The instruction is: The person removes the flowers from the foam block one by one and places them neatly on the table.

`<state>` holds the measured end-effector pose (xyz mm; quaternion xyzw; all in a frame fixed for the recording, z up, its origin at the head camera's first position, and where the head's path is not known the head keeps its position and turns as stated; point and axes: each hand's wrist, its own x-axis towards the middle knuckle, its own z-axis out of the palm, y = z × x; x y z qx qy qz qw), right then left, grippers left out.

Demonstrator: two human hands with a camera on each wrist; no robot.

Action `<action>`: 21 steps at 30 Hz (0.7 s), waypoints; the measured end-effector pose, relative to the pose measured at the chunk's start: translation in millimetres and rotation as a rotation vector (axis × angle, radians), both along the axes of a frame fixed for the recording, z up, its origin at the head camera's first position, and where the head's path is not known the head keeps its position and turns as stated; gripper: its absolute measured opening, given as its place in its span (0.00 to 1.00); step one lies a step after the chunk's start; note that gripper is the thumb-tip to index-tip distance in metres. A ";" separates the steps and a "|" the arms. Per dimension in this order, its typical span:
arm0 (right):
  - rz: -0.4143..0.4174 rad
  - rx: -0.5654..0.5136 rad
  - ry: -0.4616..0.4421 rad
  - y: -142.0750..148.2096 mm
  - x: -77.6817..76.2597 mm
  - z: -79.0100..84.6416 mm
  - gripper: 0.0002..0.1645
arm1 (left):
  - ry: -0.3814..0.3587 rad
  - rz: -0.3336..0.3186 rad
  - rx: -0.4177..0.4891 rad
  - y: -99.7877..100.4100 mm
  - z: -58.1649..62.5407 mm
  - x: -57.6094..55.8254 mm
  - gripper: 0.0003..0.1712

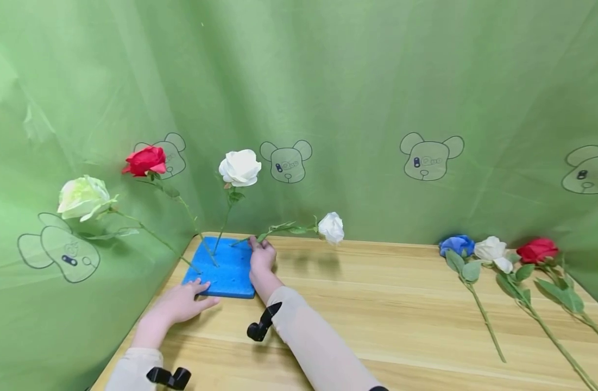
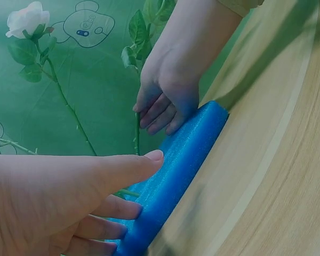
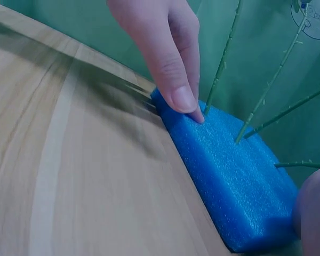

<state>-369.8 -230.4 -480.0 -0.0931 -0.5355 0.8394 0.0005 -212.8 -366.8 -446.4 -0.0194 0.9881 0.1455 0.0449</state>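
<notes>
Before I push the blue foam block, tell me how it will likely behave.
The blue foam block is probably light and slightly squashy, judging by its speckled, foam-like surface. It may slide readily, lying flat on the smooth-looking tabletop. The long, leaning stems stuck in it would likely sway with any sudden shove.

left grip (image 1: 178, 303) with thumb (image 2: 122, 170) outstretched

The blue foam (image 1: 232, 279) lies flat on the tabletop (image 1: 401, 315), four stems stuck in its top. A pale green rose (image 1: 83, 199) and a red rose (image 1: 146, 161) lean left, one white rose (image 1: 240, 168) stands nearly upright, another white rose (image 1: 331, 228) tilts low rightward.
</notes>
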 end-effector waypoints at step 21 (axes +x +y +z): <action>-0.068 0.020 0.216 9.9 -4.4 25.9 0.11 | -0.002 -0.001 0.006 -1.5 -2.8 -0.4 0.43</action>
